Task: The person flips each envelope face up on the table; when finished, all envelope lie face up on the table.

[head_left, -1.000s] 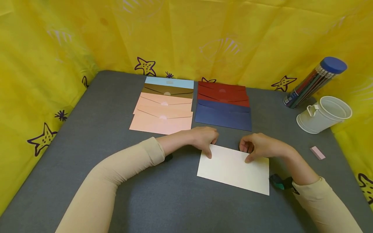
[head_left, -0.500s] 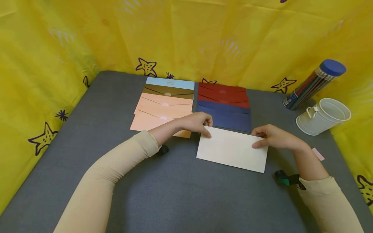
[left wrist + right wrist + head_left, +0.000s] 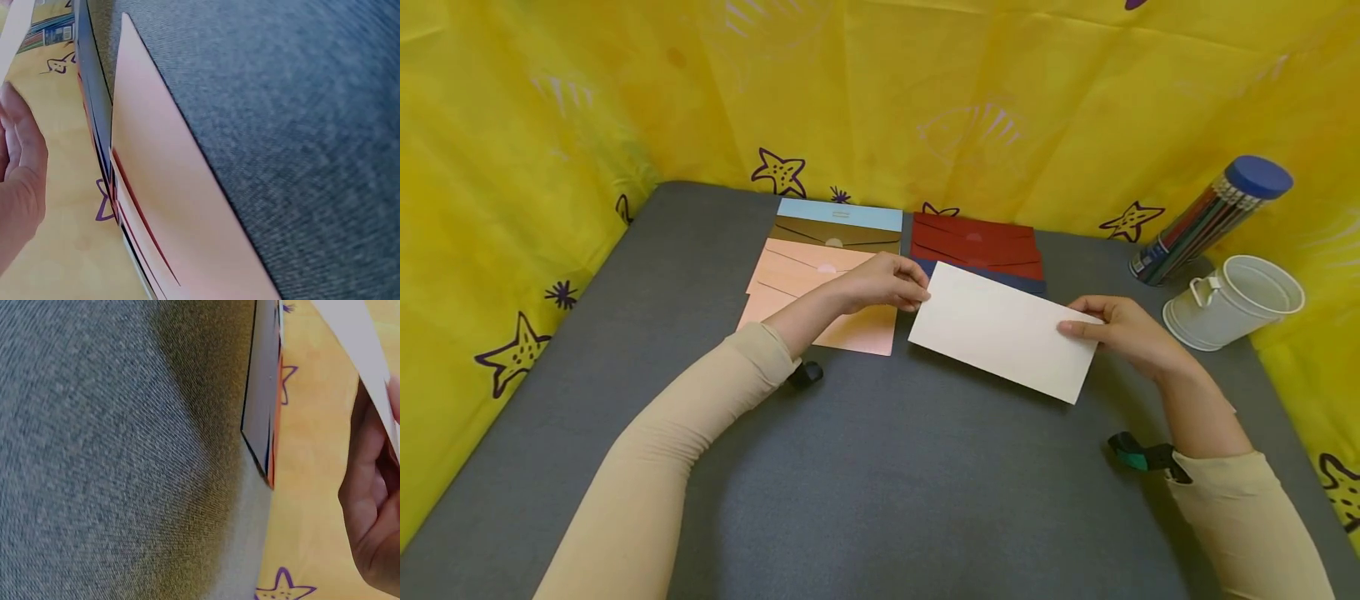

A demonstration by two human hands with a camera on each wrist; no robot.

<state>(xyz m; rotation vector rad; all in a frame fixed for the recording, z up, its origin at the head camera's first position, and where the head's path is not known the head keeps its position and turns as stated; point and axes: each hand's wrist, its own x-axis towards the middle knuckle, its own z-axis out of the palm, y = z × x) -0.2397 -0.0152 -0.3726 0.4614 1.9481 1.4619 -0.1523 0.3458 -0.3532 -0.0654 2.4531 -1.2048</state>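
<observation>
White envelope [image 3: 1003, 330] sits mid-frame, lifted above the grey tabletop [image 3: 865, 467]; the left hand [image 3: 880, 283] pinches its left corner, the right hand [image 3: 1123, 329] its right edge, over the navy envelope [image 3: 985, 271].

Cream envelope [image 3: 1006, 329] above a grey worktop [image 3: 880, 483]; behind it lie pink envelopes [image 3: 820, 287], red envelopes [image 3: 973, 242] and a yellow cloth [image 3: 925, 92] with purple stars.

Two stacks of envelopes lie side by side at the back of the bench [image 3: 625, 333], left stack [image 3: 823, 267] beside right stack [image 3: 976, 242]. A held card [image 3: 1003, 329] hangs just before the right stack. Far right: pencil tube [image 3: 1210, 217] behind bucket [image 3: 1232, 302].
</observation>
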